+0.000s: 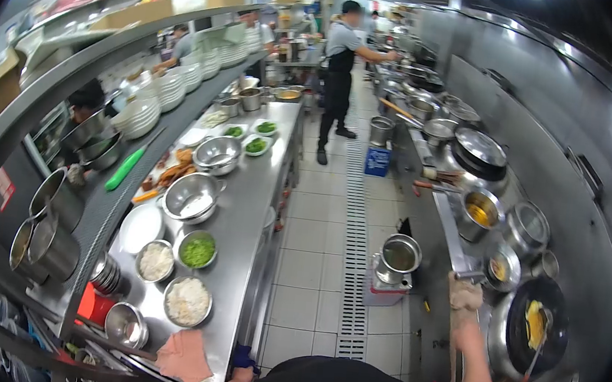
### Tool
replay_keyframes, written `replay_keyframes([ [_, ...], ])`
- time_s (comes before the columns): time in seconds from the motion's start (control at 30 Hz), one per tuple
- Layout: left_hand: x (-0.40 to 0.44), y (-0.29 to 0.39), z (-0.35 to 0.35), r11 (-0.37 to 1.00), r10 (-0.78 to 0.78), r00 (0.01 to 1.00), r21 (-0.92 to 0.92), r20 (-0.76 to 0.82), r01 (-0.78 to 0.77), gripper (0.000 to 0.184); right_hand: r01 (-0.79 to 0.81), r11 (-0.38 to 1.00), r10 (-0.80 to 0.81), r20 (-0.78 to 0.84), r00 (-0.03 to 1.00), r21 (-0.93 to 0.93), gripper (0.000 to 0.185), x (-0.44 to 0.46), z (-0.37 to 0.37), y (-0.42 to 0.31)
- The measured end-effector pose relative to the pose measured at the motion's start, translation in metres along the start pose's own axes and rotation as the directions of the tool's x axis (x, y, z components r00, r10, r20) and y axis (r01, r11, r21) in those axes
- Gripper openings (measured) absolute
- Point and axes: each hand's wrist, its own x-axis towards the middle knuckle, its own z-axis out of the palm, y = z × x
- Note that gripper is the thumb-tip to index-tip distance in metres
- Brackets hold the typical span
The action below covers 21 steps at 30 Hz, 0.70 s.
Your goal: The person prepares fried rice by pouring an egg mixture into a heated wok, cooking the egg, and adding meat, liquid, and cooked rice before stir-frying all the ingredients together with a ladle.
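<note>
My right hand (465, 328) is closed on a beige cloth (465, 294) at the stove's front edge, beside the handle of a small pan (499, 266). The cloth covers most of the fingers; whether they also grip the handle cannot be made out. To its right, a black wok (535, 327) holds yellow food and a ladle. My left hand (242, 375) is low by the left table's corner, next to a dark blue cloth (244, 357); its fingers are too small and blurred to read. A pink cloth (184, 356) lies near it on the table corner.
The steel table (233, 258) bears bowls of rice (188, 302) and chopped greens (197, 250). A pot (400, 254) stands on a container in the aisle. Another person (340, 60) stands at the stove farther ahead. Pots and a lidded wok (480, 148) line the stove.
</note>
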Motion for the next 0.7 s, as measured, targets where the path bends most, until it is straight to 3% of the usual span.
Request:
replay_keyframes([
  [0.03, 0.013, -0.008, 0.01, 0.981, 0.148, 0.989, 0.121, 0.024, -0.15, 0.045, -0.029, 1.0, 0.031, -0.173, 0.984, 0.01, 0.03, 0.007, -0.007, 0.055],
  [0.07, 0.008, 0.008, 0.001, 0.986, 0.121, 0.987, 0.103, 0.103, -0.131, 0.045, -0.148, 0.977, 0.09, -0.336, 0.938, -0.152, 0.03, -0.009, -0.023, 0.082],
  [0.1, 0.008, 0.027, -0.006, 0.992, 0.09, 0.985, 0.078, 0.148, -0.102, 0.045, -0.265, 0.95, 0.178, -0.407, 0.896, -0.166, 0.032, -0.009, -0.026, 0.126],
  [0.13, 0.008, 0.043, -0.012, 0.994, 0.072, 0.982, 0.065, 0.174, -0.085, 0.044, -0.391, 0.913, 0.315, -0.412, 0.855, -0.112, 0.038, -0.023, -0.039, 0.147],
  [0.17, 0.008, 0.058, -0.017, 0.993, 0.074, 0.977, 0.075, 0.2, -0.09, 0.044, -0.439, 0.886, 0.339, -0.443, 0.83, -0.146, 0.049, -0.031, -0.032, 0.185],
  [0.27, 0.019, 0.092, -0.015, 0.979, 0.11, 0.957, 0.135, 0.268, -0.151, 0.044, -0.556, 0.821, 0.498, -0.311, 0.809, -0.131, 0.062, -0.066, -0.027, 0.22],
  [0.33, 0.039, 0.102, -0.006, 0.95, 0.158, 0.935, 0.21, 0.319, -0.232, 0.044, -0.588, 0.806, 0.578, -0.121, 0.807, -0.07, 0.07, -0.073, -0.004, 0.244],
  [0.43, 0.079, 0.11, 0.012, 0.804, 0.231, 0.879, 0.428, 0.417, -0.414, 0.044, -0.586, 0.809, 0.582, -0.19, 0.791, 0.04, 0.069, -0.072, 0.006, 0.256],
  [0.5, 0.004, 0.203, -0.065, 0.837, 0.192, 0.908, 0.421, 0.372, -0.349, 0.038, -0.586, 0.808, 0.584, -0.22, 0.781, 0.064, 0.059, -0.064, 0.014, 0.27],
  [0.53, 0.036, 0.194, -0.048, 0.558, 0.401, 0.793, 0.564, 0.459, -0.609, 0.03, -0.543, 0.834, 0.548, -0.261, 0.795, 0.098, 0.055, -0.061, 0.012, 0.271],
  [0.57, 0.038, 0.205, -0.048, 0.534, 0.403, 0.776, 0.563, 0.486, -0.63, 0.03, -0.507, 0.853, 0.52, -0.304, 0.798, 0.127, 0.052, -0.061, 0.005, 0.274],
  [0.63, 0.012, 0.267, -0.076, 0.898, 0.156, 0.883, 0.309, 0.443, -0.314, 0.046, -0.452, 0.889, 0.452, -0.324, 0.831, 0.081, 0.047, -0.069, -0.02, 0.27],
  [0.67, -0.01, 0.293, -0.081, 0.873, 0.152, 0.863, 0.344, 0.482, -0.346, 0.046, -0.439, 0.897, 0.43, -0.31, 0.848, 0.046, 0.047, -0.078, -0.032, 0.275],
  [0.7, -0.032, 0.321, -0.086, 0.942, 0.091, 0.911, 0.261, 0.401, -0.209, 0.04, -0.431, 0.902, 0.418, -0.292, 0.86, 0.021, 0.046, -0.088, -0.043, 0.28],
])
